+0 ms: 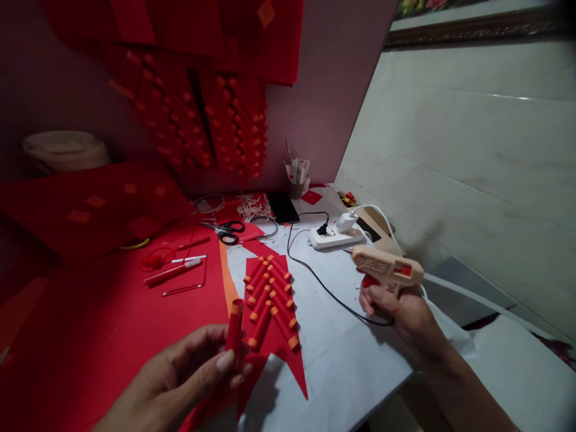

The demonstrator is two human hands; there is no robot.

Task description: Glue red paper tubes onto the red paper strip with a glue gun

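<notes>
Between the thumb and fingers of my left hand [184,369] stands a red paper tube [234,329] with an orange band at its open top. My right hand [400,312] is wrapped round the handle of a beige hot glue gun [384,265], whose nozzle points left. On the table between the hands lies a red paper banner [274,357] with a notched lower end. Two slanted columns of red paper tubes [272,297] with orange bands sit on its upper part. The held tube is left of the lower columns and partly covered by my fingers.
A white power strip [335,237] with plugs and a black cord [324,290] lies beyond the banner. Scissors [228,231], a red marker [173,272], a phone [282,207] and a pen cup [296,180] stand around. Similar finished banners [236,129] hang behind.
</notes>
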